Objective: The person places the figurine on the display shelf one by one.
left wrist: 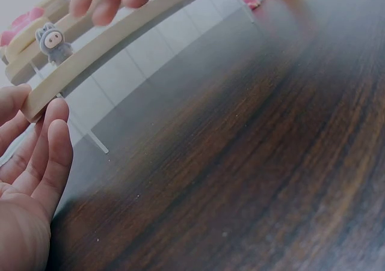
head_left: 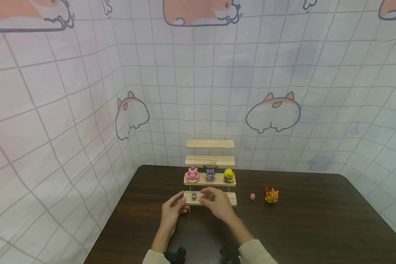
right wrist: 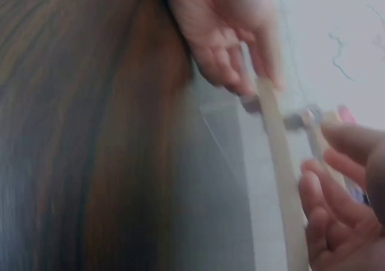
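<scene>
A small grey hooded figurine [head_left: 193, 196] stands near the left end of the lowest wooden shelf board [head_left: 231, 199]. My left hand [head_left: 172, 212] pinches that end of the board, with its thumb on top and its fingers underneath, as the left wrist view shows. Just right of the figurine my right hand [head_left: 217, 204] hovers over the board, fingers loosely bent with nothing between them. On the tier above sit a pink figurine [head_left: 193, 174], a purple and black figurine [head_left: 210, 173] and a yellow-haired figurine [head_left: 228, 176].
Two bare upper boards, including the top board [head_left: 209, 143], rise behind. On the dark wooden table [head_left: 316, 220], right of the stand, are a tiny pink figurine [head_left: 252, 196] and an orange figurine [head_left: 272, 195]. A grid-patterned cloth [head_left: 198, 80] hangs behind the table.
</scene>
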A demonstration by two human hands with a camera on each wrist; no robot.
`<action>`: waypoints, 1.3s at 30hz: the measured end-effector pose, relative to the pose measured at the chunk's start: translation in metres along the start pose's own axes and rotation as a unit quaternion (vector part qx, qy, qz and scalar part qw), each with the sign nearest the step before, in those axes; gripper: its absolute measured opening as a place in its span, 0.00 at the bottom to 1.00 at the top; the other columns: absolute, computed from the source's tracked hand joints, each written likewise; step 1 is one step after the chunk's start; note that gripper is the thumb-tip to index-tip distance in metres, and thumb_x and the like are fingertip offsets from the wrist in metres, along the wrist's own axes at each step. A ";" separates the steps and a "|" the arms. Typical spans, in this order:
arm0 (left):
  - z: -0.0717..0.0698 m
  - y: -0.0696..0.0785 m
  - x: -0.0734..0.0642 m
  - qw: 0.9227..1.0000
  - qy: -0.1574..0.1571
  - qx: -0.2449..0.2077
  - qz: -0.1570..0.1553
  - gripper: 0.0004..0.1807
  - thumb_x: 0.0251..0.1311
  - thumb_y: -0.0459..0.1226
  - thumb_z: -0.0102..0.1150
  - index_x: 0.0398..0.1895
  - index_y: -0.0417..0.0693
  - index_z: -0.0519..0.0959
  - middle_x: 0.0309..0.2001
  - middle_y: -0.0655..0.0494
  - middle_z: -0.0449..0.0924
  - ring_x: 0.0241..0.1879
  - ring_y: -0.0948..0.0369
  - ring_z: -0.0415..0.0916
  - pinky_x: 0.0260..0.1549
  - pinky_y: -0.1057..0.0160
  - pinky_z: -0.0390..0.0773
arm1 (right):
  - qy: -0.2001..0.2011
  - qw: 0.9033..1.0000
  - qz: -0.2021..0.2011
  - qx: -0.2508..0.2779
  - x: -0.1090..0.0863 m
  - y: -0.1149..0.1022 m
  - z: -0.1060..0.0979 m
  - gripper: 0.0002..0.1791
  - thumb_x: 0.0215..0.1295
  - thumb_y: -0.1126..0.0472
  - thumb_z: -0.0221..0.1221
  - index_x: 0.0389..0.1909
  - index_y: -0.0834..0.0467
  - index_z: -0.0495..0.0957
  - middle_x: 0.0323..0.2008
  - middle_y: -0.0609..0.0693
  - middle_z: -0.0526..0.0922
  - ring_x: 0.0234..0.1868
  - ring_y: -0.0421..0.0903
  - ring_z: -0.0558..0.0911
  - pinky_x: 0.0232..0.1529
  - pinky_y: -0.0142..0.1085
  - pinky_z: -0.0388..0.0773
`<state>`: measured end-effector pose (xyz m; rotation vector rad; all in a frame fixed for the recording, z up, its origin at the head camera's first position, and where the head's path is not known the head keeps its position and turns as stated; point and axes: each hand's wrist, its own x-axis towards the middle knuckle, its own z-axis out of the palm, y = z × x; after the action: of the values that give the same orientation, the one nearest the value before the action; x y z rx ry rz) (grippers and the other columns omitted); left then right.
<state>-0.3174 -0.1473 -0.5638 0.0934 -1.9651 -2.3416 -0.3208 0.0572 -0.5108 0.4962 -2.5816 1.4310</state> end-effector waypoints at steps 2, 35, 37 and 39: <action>0.000 0.001 0.000 1.000 0.002 0.001 0.001 0.24 0.70 0.38 0.63 0.67 0.39 0.76 0.35 0.57 0.87 0.31 0.64 0.84 0.34 0.67 0.86 | -0.019 1.000 -0.006 0.009 -0.004 0.003 -0.010 0.13 0.66 0.55 0.69 0.49 0.55 0.85 0.39 0.49 0.88 0.38 0.44 0.86 0.37 0.35 0.83; 0.001 0.001 -0.001 1.000 0.008 0.013 0.000 0.25 0.71 0.38 0.63 0.68 0.39 0.76 0.36 0.56 0.86 0.31 0.64 0.84 0.35 0.67 0.86 | 0.204 0.975 0.072 -0.041 -0.055 0.079 -0.176 0.21 0.73 0.48 0.62 0.60 0.56 0.80 0.57 0.55 0.81 0.49 0.38 0.79 0.44 0.22 0.76; 0.001 0.001 -0.002 1.000 0.008 0.015 -0.001 0.25 0.71 0.39 0.63 0.68 0.39 0.75 0.36 0.56 0.86 0.31 0.64 0.84 0.35 0.67 0.86 | 0.203 0.974 0.089 -0.055 -0.056 0.085 -0.178 0.23 0.74 0.49 0.61 0.63 0.57 0.78 0.60 0.56 0.78 0.54 0.45 0.75 0.50 0.28 0.74; 0.000 0.001 -0.002 1.000 0.007 0.015 -0.002 0.25 0.71 0.38 0.63 0.68 0.39 0.75 0.36 0.56 0.86 0.31 0.64 0.84 0.35 0.67 0.86 | 0.199 0.973 0.099 -0.060 -0.056 0.091 -0.180 0.25 0.74 0.50 0.61 0.65 0.58 0.76 0.63 0.60 0.74 0.59 0.52 0.71 0.54 0.38 0.73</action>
<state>-0.3156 -0.1473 -0.5626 0.1145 -1.9955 -2.3072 -0.3058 0.2658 -0.5032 -0.0650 -2.4163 1.2623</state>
